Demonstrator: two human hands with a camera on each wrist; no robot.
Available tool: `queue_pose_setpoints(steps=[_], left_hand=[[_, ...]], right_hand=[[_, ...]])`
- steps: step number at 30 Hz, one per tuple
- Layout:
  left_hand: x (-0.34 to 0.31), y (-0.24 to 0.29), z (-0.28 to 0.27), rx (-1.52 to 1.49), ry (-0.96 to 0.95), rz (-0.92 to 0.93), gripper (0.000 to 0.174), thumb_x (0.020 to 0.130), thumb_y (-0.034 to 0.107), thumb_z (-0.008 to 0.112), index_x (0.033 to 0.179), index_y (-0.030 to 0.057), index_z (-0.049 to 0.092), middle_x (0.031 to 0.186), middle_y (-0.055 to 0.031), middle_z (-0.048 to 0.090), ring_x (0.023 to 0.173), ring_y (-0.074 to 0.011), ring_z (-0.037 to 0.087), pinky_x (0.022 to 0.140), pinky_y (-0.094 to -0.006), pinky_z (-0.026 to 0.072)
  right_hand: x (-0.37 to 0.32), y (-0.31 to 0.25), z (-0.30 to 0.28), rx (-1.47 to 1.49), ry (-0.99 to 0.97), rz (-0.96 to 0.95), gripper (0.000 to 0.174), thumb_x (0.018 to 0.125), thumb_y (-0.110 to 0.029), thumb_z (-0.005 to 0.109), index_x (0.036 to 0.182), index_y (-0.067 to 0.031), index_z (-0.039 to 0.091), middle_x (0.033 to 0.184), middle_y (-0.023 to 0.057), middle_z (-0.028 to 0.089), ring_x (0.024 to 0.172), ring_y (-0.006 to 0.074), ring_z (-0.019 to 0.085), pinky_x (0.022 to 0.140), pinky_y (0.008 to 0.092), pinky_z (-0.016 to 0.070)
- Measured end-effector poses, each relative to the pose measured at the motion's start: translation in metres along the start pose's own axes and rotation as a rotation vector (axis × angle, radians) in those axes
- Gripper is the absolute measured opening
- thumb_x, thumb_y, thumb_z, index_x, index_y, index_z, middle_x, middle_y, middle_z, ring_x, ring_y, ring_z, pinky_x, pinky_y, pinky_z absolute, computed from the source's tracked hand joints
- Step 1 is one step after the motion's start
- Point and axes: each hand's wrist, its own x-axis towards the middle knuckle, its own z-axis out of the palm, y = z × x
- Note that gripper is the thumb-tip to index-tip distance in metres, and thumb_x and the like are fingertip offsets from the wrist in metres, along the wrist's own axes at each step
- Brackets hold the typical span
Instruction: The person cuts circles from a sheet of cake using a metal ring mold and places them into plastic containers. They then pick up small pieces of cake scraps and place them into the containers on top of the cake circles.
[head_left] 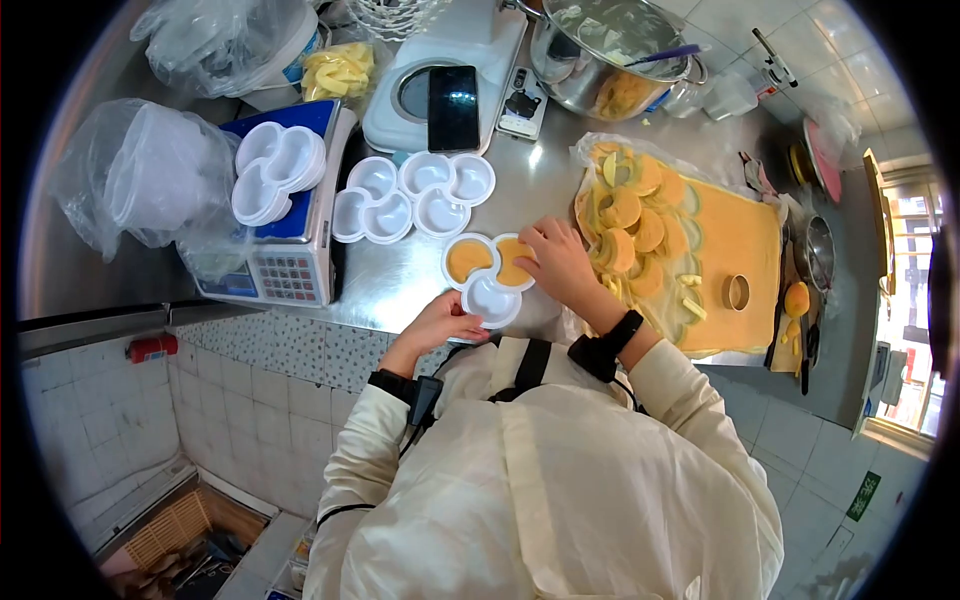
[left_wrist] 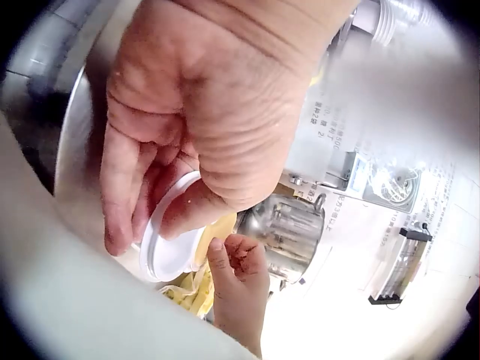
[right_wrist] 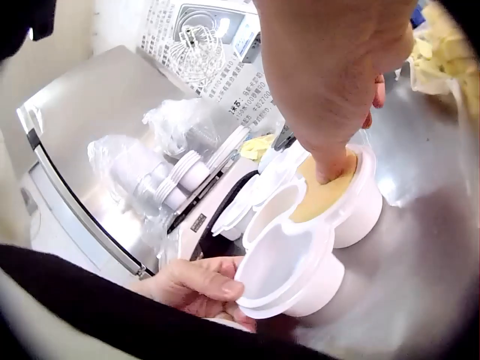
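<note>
A white three-lobed plastic container [head_left: 491, 298] stands at the counter's front edge. Two of its round compartments hold yellow cake discs [head_left: 468, 261]; the one nearest the body is bare. My left hand [head_left: 446, 322] pinches the rim of that bare compartment, thumb inside and fingers outside, as the left wrist view shows. Over the right compartment is my right hand [head_left: 560, 262], a digit pressing down on the cake disc [right_wrist: 319, 196] there. Its other fingers are partly hidden in the right wrist view.
Empty three-lobed containers [head_left: 388, 215] sit behind. A blue-topped scale [head_left: 290, 275] bearing stacked containers is at left. To the right lies a yellow sheet cake [head_left: 745, 235] with cut rounds and a ring cutter [head_left: 736, 291]. A steel pot [head_left: 560, 75] and phone [head_left: 453, 108] are farther back.
</note>
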Motion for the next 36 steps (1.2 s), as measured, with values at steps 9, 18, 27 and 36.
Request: queue_pose_setpoints(steps=[9, 18, 27, 36], left_hand=[[-0.003, 0.004, -0.001, 0.063, 0.054, 0.050, 0.030, 0.085, 0.001, 0.056, 0.112, -0.0017, 0.045, 0.098, -0.0117, 0.060, 0.085, -0.0200, 0.064, 0.075, -0.0311, 0.0567], [0.001, 0.009, 0.004, 0.050, 0.041, 0.051, 0.030, 0.083, -0.001, 0.054, 0.112, -0.0029, 0.044, 0.098, -0.0124, 0.059, 0.084, -0.0203, 0.065, 0.074, -0.0309, 0.0569], [0.000, 0.010, 0.002, 0.028, 0.050, 0.029, 0.030, 0.083, -0.002, 0.054, 0.111, -0.0025, 0.044, 0.098, -0.0124, 0.059, 0.084, -0.0207, 0.065, 0.073, -0.0309, 0.0571], [0.001, 0.005, 0.000, -0.002, 0.061, 0.056, 0.027, 0.084, -0.001, 0.055, 0.109, -0.0020, 0.047, 0.098, -0.0122, 0.059, 0.084, -0.0212, 0.065, 0.073, -0.0306, 0.0573]], right_hand=[[-0.004, -0.013, -0.021, -0.238, 0.004, -0.289, 0.022, 0.073, -0.006, 0.055, 0.094, -0.0003, 0.055, 0.096, 0.0090, 0.055, 0.094, 0.0251, 0.053, 0.084, 0.0369, 0.0430], [-0.017, -0.003, -0.003, 0.020, -0.187, -0.297, 0.037, 0.075, -0.003, 0.051, 0.111, 0.0042, 0.049, 0.119, 0.0199, 0.052, 0.112, 0.0305, 0.050, 0.094, 0.0372, 0.0418], [-0.004, -0.007, 0.013, -0.049, -0.216, -0.281, 0.022, 0.074, -0.005, 0.051, 0.096, 0.0006, 0.050, 0.110, 0.0163, 0.057, 0.110, 0.0286, 0.051, 0.091, 0.0363, 0.0423], [-0.008, -0.007, -0.022, 0.118, -0.305, -0.401, 0.024, 0.079, -0.019, 0.058, 0.098, -0.0049, 0.062, 0.100, 0.0074, 0.057, 0.097, 0.0256, 0.053, 0.089, 0.0351, 0.0405]])
